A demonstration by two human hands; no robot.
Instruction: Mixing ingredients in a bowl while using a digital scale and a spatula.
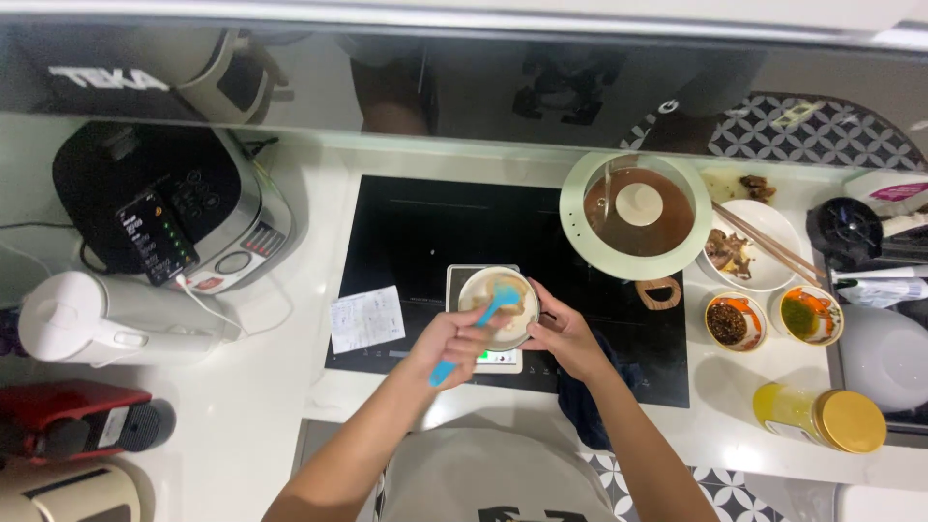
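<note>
Low in the middle of the frame, the left hand (454,340) is closing its grip around a blue spatula (480,324), its tip in a small bowl (499,307). The right hand (565,335) is pinching the bowl's rim, steadying it on a kitchen scale (499,362) centre frame, over the black cooktop (425,242) on the white desk (261,387).

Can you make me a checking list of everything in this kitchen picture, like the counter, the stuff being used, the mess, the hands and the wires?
Surface: white counter, black cooktop.
Job's things: small bowl on a kitchen scale; blue spatula.
Clutter: lidded pan, sauce bowls, yellow jar, paper slip.
Hands: left hand holds the spatula; right hand steadies the bowl.
Cables: white cable from the phone.
Surroundings: multicooker, white kettle.
</note>
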